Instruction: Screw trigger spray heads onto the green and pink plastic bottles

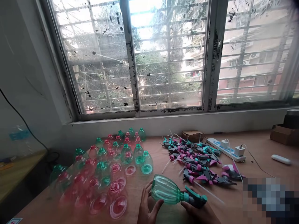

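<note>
A clear green spray bottle [164,189] lies tilted on its side between my hands, above the table's front part. My left hand [149,207] is wrapped round its base end, thumb in front and fingers behind. At the neck, my right hand [196,211] grips the black and green trigger spray head [196,199], which sits on the bottle's mouth; part of this hand is hidden behind the head. Left of my hands stand several open bottles, green [146,163] and pink [118,202]. A heap of loose spray heads [198,158] with thin tubes lies beyond my right hand.
A white power strip [225,150] with plugged-in chargers and cords lies behind the heap. Cardboard boxes [283,133] and a white oblong object [281,159] are at the right. Windows [168,59] rise behind the table. The lower right corner is pixelated.
</note>
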A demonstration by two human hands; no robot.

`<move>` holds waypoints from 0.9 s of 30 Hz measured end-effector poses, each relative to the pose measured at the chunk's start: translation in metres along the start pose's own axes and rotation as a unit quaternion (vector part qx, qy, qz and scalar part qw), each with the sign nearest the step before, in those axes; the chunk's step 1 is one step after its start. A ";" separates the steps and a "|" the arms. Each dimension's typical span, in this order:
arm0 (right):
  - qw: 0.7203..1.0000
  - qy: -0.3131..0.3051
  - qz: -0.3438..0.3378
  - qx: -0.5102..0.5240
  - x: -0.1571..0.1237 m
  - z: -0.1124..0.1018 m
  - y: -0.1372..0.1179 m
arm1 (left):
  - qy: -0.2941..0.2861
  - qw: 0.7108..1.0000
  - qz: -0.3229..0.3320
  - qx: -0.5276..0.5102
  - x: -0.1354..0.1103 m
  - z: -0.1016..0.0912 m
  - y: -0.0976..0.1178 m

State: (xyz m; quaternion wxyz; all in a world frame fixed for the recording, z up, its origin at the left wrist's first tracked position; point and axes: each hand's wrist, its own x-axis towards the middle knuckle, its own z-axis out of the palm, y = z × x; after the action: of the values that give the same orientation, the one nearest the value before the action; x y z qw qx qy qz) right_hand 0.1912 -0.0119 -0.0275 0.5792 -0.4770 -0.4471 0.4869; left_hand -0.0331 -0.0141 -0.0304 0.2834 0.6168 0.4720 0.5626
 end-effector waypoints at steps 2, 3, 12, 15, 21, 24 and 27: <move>0.999 -0.029 0.010 0.022 0.001 -0.001 0.003 | -0.016 1.000 0.012 0.012 0.001 -0.001 0.001; 0.998 -0.045 0.019 0.035 0.002 -0.001 0.004 | -0.015 1.000 0.019 0.013 0.001 -0.001 0.001; 0.999 -0.029 -0.011 -0.018 -0.001 0.001 -0.008 | -0.014 1.000 0.005 0.013 -0.001 0.001 -0.003; 0.999 -0.043 -0.003 -0.002 -0.001 -0.003 -0.009 | -0.019 0.999 0.005 0.025 0.001 -0.003 -0.001; 0.997 -0.071 0.010 0.041 0.002 -0.003 0.001 | 0.007 0.998 0.048 0.036 -0.001 0.001 -0.006; 0.999 -0.025 -0.016 0.025 0.001 0.000 -0.002 | -0.003 0.998 0.038 0.042 -0.002 0.001 -0.005; 1.000 -0.020 0.004 0.005 -0.001 0.000 -0.005 | -0.008 0.999 0.024 0.041 -0.001 -0.002 -0.003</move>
State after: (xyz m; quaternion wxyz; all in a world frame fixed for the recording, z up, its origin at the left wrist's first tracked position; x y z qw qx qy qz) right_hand 0.1918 -0.0132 -0.0229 0.5703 -0.4660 -0.4545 0.5010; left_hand -0.0356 -0.0145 -0.0329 0.2477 0.6438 0.4774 0.5442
